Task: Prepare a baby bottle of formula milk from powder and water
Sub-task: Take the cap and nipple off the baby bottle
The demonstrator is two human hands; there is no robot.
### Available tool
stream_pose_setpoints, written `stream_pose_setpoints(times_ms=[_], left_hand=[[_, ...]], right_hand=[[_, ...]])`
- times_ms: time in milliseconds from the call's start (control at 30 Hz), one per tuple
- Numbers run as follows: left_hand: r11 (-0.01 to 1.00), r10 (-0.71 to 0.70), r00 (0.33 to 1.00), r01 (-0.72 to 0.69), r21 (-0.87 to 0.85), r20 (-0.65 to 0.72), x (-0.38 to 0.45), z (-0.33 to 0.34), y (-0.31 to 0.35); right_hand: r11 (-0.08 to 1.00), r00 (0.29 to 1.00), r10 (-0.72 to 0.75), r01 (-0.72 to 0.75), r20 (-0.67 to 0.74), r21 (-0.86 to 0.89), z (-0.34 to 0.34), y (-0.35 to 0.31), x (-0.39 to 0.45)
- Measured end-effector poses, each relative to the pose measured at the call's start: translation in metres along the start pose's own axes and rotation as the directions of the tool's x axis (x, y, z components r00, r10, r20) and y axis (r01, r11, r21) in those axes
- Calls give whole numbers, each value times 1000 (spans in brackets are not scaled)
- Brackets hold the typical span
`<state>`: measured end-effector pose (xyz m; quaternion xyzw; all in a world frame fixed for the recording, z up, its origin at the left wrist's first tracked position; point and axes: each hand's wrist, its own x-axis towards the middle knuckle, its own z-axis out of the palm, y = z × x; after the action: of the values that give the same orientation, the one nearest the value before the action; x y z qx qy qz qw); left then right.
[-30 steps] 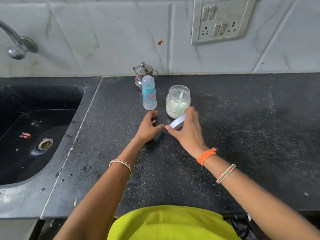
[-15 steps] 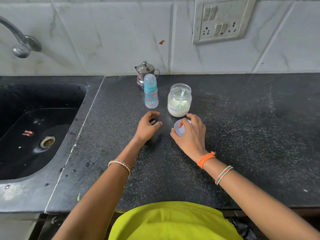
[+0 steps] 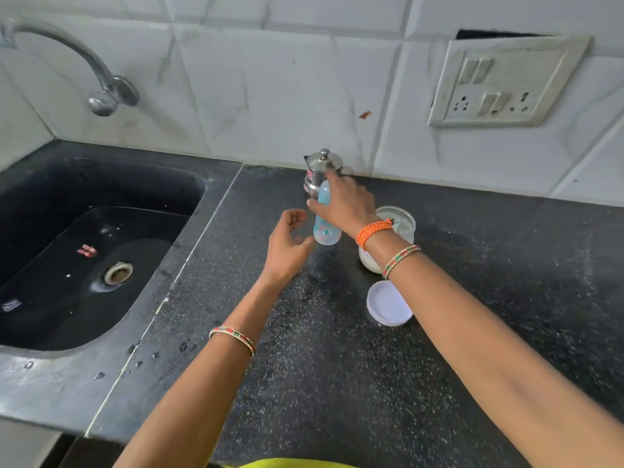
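- The baby bottle (image 3: 325, 228) stood upright on the black speckled counter (image 3: 337, 383), just in front of the steel pot; it was a clear, pale plastic cylinder with small coloured prints on its body and a light blue cap section at the top.
- The right hand (image 3: 347, 204) reached over from the right and gripped the bottle's upper part, thumb on the near left side and fingers curled round the far side, hiding most of the cap.
- The left hand (image 3: 288, 244) hovered just left of the bottle's base with fingers loosely curled and apart, holding nothing; whether it touched the bottle could not be told.
- The formula jar (image 3: 400, 228), a round clear container with whitish powder in its lower part, stood open just right of the bottle, partly hidden by the right wrist.
- The jar's lid (image 3: 389, 304), a round white plastic disc with a shallow rim, lay hollow side up on the counter nearer the person, apart from the jar.
- A small polished steel pot (image 3: 320, 167) with a knobbed lid stood behind the bottle, against the white marbled tile wall.
- The dark stone sink (image 3: 84, 251) with a metal drain lay to the left under a curved chrome tap (image 3: 101, 92).
- A worn white switch and socket plate (image 3: 503, 82) was fixed to the wall at the right.
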<state>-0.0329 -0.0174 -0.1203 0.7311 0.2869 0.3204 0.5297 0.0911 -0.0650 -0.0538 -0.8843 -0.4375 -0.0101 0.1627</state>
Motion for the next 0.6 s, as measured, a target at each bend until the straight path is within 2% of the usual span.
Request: stream_pose_setpoints(times_ms=[100,267,333,433,600], left_hand=[[999,-14,1000,14,32,19,-5,-6,-4],[999,31,994,-33,22,104,-24,-24,-12],[1000,-6,989,6,0,150,-41,-31,-13],[992,-64,988,78,-97,138,-60,-38,-16],[980,-113,980,136,-142,161,-67,-47,-17]], right_hand=[[998,998,-61,61,2,26,3,-2,-4],[948,981,-192,187,-5,257,3,-23,-57],[920,958,-276,240,77,309,2,-32,-79],[889,901,-381,294,209,352,-2,-41,-93],[844,851,-455,320,260,429,-7,-55,-91]])
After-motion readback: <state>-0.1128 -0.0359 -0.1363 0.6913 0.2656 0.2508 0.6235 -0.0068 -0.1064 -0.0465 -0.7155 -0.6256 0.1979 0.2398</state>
